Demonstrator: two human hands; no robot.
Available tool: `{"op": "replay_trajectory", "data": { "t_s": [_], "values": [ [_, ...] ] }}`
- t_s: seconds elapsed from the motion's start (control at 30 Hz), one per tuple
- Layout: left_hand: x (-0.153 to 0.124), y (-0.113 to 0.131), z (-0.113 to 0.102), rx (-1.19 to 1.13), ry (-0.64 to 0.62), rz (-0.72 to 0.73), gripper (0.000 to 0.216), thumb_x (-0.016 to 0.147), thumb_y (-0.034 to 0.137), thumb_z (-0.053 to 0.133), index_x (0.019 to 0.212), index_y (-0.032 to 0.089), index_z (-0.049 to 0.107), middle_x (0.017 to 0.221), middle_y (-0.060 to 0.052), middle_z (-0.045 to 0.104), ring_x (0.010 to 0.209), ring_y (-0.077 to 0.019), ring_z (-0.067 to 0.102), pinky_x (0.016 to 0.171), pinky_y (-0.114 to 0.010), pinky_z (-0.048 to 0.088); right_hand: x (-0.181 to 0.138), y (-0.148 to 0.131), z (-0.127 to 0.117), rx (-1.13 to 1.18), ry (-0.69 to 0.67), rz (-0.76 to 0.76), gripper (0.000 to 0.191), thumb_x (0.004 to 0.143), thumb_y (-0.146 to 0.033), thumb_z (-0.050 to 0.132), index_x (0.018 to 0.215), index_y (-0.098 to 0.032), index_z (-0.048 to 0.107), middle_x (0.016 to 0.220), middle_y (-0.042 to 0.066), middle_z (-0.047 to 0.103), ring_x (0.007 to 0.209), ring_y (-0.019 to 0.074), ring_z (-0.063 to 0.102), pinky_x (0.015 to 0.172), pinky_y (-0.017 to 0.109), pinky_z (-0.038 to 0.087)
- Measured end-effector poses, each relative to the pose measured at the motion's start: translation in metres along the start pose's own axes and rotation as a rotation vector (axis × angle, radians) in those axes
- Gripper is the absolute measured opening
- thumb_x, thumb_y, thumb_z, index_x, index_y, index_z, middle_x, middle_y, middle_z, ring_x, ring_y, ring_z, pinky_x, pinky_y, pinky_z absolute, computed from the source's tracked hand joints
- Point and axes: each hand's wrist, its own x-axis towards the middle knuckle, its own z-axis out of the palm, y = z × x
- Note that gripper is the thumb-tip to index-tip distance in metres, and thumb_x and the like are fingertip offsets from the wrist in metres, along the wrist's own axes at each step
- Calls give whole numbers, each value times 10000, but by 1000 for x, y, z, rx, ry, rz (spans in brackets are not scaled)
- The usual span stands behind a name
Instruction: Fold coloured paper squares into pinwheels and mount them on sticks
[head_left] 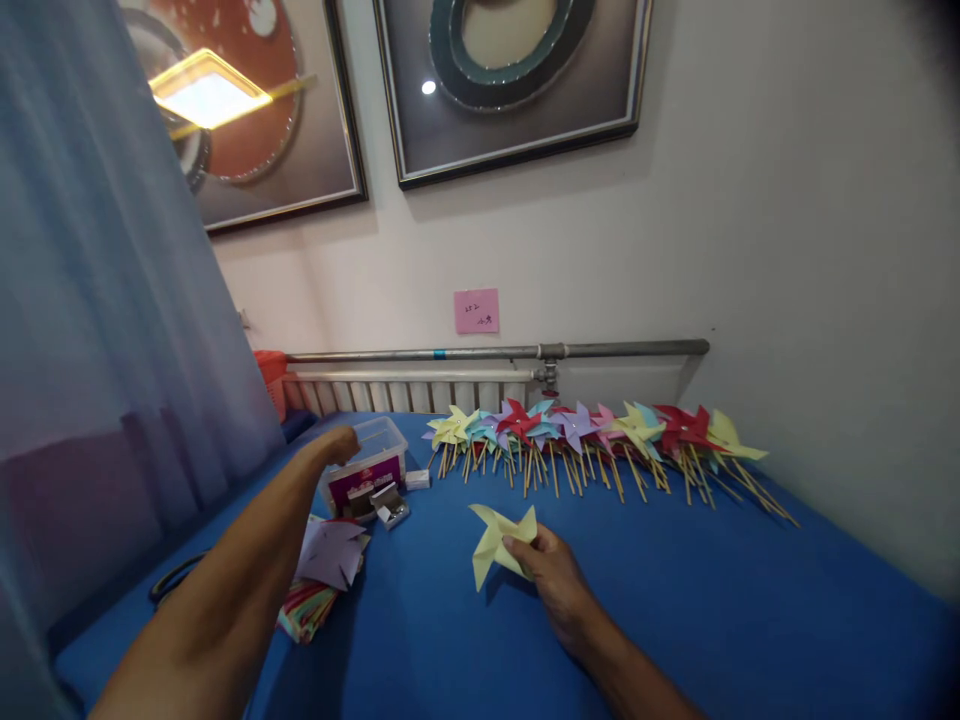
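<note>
In my right hand (551,570) is a pale yellow paper pinwheel (491,540), its folded centre pinched under the thumb. No stick shows on it. My left hand (342,445) reaches over the rim of a clear plastic box (394,445) with a purple label; its fingers are down inside and hidden. In front of the box stands a small open box (390,507) with shiny bits in it, and a small white box (418,480) lies beside that. Partly behind my left forearm is a stack of cut coloured paper (311,605), topped by a lilac sheet (330,553).
Finished pinwheels on wooden sticks (577,430) lie in a long row at the back of the blue table (675,620). A radiator (405,393) and pipe run along the wall behind. A blue curtain (112,300) hangs at left, near a dark-handled tool (172,577).
</note>
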Motion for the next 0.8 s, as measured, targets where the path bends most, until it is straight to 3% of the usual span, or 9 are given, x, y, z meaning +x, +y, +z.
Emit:
{"op": "replay_trajectory", "data": {
  "t_s": [0.1,0.17,0.27,0.37,0.47,0.53,0.67,0.8],
  "values": [
    [-7,8,-5,61,23,36,282,913,299,640,706,107,643,636,-54,632,776,-218,630,729,-272,415,2,1,-1,29,37,10,305,596,-347,872,820,-181,750,734,33,774,709,239,709,691,328,525],
    [-23,15,7,74,35,80,205,926,270,613,803,125,688,748,-91,689,823,-242,641,760,-288,405,3,1,-2,61,45,19,318,596,-347,877,835,-181,750,743,37,776,725,249,721,688,335,538],
    [-61,24,55,16,0,191,221,976,310,542,976,188,727,857,-81,719,823,-232,643,749,-282,382,1,-1,-5,126,37,33,308,615,-341,883,842,-186,746,778,45,785,770,259,741,704,341,565],
    [-102,27,114,-145,-68,242,202,960,271,545,887,224,727,739,-44,678,706,-203,613,696,-270,355,0,-4,-9,180,52,43,266,634,-319,889,817,-200,738,814,44,789,805,250,746,727,345,592],
    [-129,26,150,-353,-139,272,188,933,263,576,817,244,723,688,-29,644,679,-200,592,686,-270,336,1,-6,-13,202,81,42,246,642,-303,894,798,-216,725,851,38,789,841,244,743,739,347,603],
    [-137,24,158,-394,-154,272,178,922,253,584,824,247,732,679,-24,635,682,-202,584,691,-272,323,3,-7,-15,205,109,51,263,625,-296,908,793,-217,721,849,29,785,838,234,738,724,331,601],
    [-140,25,154,-427,-182,233,201,927,244,564,996,251,752,666,-11,639,660,-200,580,694,-273,321,6,-5,-17,207,137,63,333,582,-293,935,837,-209,737,848,19,780,829,221,731,695,306,597],
    [-141,29,149,-426,-182,245,196,919,216,556,962,232,747,676,-11,648,667,-194,579,703,-272,330,6,-5,-16,206,128,63,331,581,-293,940,832,-211,740,873,22,783,841,218,729,699,303,606]
  ]
}}
